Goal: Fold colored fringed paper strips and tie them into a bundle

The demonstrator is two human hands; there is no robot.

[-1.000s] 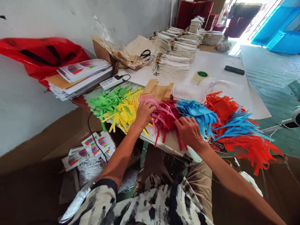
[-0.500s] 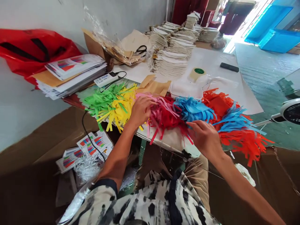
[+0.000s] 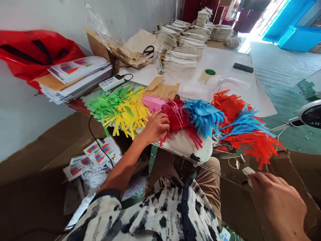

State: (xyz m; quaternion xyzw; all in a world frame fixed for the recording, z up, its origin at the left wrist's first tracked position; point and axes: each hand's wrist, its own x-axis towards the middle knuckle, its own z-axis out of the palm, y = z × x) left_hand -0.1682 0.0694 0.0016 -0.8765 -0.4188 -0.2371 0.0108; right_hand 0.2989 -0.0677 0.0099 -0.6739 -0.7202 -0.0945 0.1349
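A row of tissue-paper tassels lies along the front of the table: green (image 3: 109,103), yellow (image 3: 127,117), pink (image 3: 152,103), crimson (image 3: 179,118), blue (image 3: 204,115) and red-orange (image 3: 229,108). My left hand (image 3: 157,126) rests where pink meets crimson, its fingers curled over the fringe; the fingertips are partly hidden. Low on the right, off the table, is my right hand (image 3: 278,199), thumb and forefinger pressed together. Its fingers overlap a crumpled white scrap (image 3: 248,172); whether they grip it cannot be told.
Stacks of cream bundles (image 3: 182,62) stand behind, near scissors (image 3: 148,50), a tape roll (image 3: 208,75), a clear plastic box (image 3: 195,92) and a black phone (image 3: 243,68). Printed sheets (image 3: 77,77) lie left. A fan (image 3: 311,115) is at the right.
My right hand has left the tassels and gone down and right to the white scrap. My left hand has shifted slightly right and lower, and the pink strips lie flatter.
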